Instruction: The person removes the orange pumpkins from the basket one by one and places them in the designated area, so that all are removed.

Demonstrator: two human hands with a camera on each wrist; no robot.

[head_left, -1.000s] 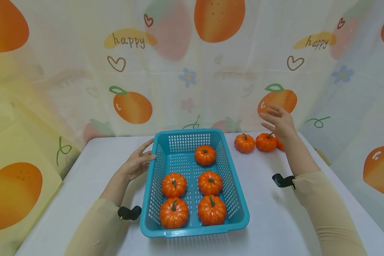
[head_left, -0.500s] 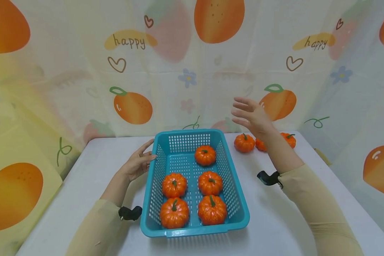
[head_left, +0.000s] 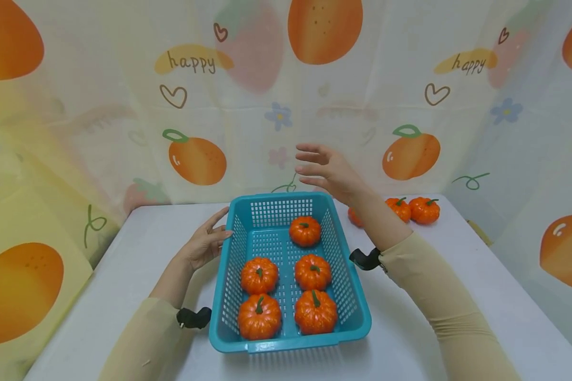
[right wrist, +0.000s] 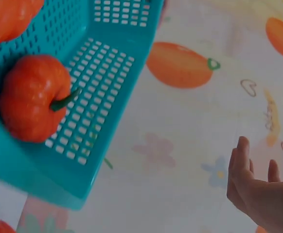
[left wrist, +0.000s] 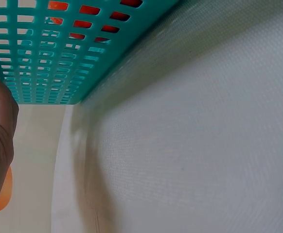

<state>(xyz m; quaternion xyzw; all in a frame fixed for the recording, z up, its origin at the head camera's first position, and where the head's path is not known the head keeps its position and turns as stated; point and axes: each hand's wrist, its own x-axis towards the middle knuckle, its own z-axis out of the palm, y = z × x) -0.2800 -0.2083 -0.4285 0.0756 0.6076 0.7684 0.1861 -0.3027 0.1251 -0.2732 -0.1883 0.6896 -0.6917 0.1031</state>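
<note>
A teal plastic basket (head_left: pixel 362 317) with latticed walls stands on the white table, holding several small orange toy pumpkins (head_left: pixel 260 317) with green stems. My left hand (head_left: pixel 202 246) grips the basket's left rim, its fingertips lapping onto the edge; the left wrist view catches that hand (left wrist: pixel 0 116) beside the perforated wall. Raised above the basket's far right corner is my right hand (head_left: pixel 329 172), fingers spread and relaxed, nothing in them. The right wrist view shows this hand (right wrist: pixel 258 191) apart from the basket, with a pumpkin (right wrist: pixel 34 97) inside it.
Three more pumpkins (head_left: pixel 425 210) sit in a row at the table's back right, one partly covered by my right forearm. A printed fruit-pattern curtain (head_left: pixel 286 79) hangs right behind the white table (head_left: pixel 124 296) and along its sides.
My right hand has swept left from over the row of pumpkins to above the basket's far end. The left hand, the basket and the pumpkins have stayed put.
</note>
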